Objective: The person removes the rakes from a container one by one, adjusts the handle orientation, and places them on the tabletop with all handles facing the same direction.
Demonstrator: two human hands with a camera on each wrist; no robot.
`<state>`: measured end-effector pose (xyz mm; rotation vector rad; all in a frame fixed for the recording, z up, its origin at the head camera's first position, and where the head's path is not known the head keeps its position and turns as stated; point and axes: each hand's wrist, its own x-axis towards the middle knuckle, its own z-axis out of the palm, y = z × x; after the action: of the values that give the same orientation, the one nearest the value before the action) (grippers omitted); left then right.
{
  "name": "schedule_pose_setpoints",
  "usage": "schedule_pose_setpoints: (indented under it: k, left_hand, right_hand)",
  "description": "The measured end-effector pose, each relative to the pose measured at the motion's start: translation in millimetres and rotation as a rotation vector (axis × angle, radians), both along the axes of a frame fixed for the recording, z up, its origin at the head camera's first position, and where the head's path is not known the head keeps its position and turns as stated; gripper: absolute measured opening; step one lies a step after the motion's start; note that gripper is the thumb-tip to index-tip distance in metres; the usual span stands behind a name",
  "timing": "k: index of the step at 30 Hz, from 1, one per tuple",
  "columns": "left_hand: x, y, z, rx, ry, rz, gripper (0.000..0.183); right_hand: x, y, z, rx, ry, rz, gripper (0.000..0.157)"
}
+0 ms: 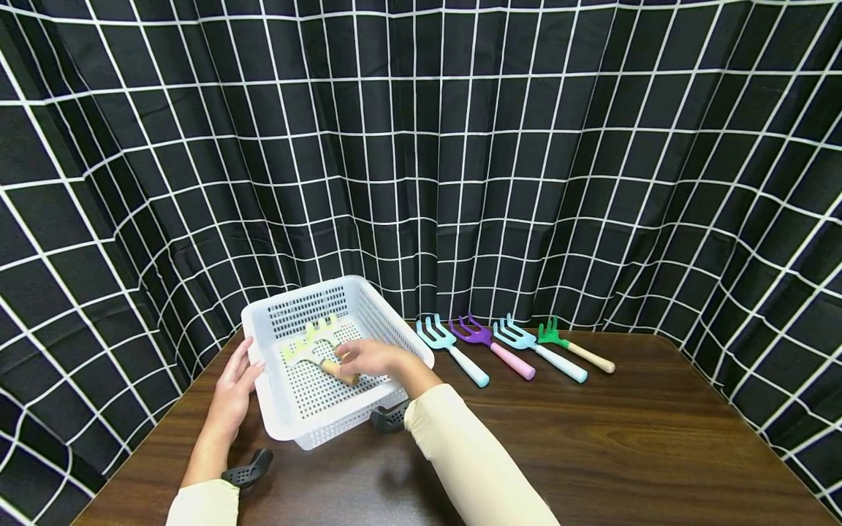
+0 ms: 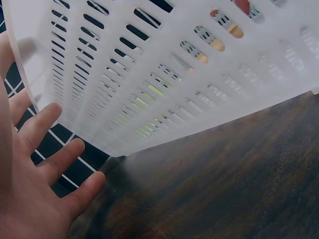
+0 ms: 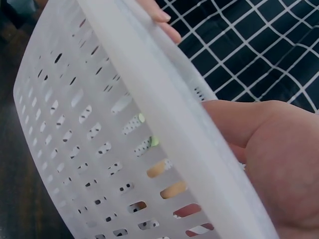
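A white slotted plastic basket point(image 1: 316, 416) is on the left half of the wooden table. My left hand point(image 1: 238, 376) grips its left rim, with the lower fingers spread outside the wall in the left wrist view. Inside lie two small hand rakes with yellow-green heads point(image 1: 322, 325) and wooden handles point(image 1: 335, 370). My right hand point(image 1: 371, 358) reaches over the right rim and pinches the handle of the farther rake, its fingertips partly hiding it. Through the slots in the right wrist view, the wooden handles point(image 3: 173, 189) show beside the fingers.
Right of the basket lie several hand rakes in a row: a light blue one point(image 1: 467, 365), a purple one with a pink handle point(image 1: 509, 359), another light blue one point(image 1: 559, 363) and a green one with a wooden handle point(image 1: 588, 356). A black grid curtain point(image 1: 500, 183) stands behind.
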<state>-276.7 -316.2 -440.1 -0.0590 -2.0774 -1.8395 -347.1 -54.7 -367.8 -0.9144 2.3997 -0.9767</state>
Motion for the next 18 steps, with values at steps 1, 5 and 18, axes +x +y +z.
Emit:
schedule_pose_setpoints:
  k: [1, 5, 18]
  left_hand:
    - [-0.1, 0.0, 0.1, -0.001, 0.0, 0.001, 0.063]
    - [-0.3, 0.0, 0.3, -0.009, -0.005, 0.009, 0.061]
    - [-0.3, 0.1, 0.4, -0.004, 0.02, -0.012, 0.06]
  right_hand:
    - [-0.3, -0.1, 0.0, 0.022, 0.004, 0.015, 0.049]
    - [-1.8, -1.1, -0.7, 0.102, 0.003, 0.042, 0.05]
    - [-5.7, -7.1, -10.0, 0.2, 0.016, 0.111, 0.052]
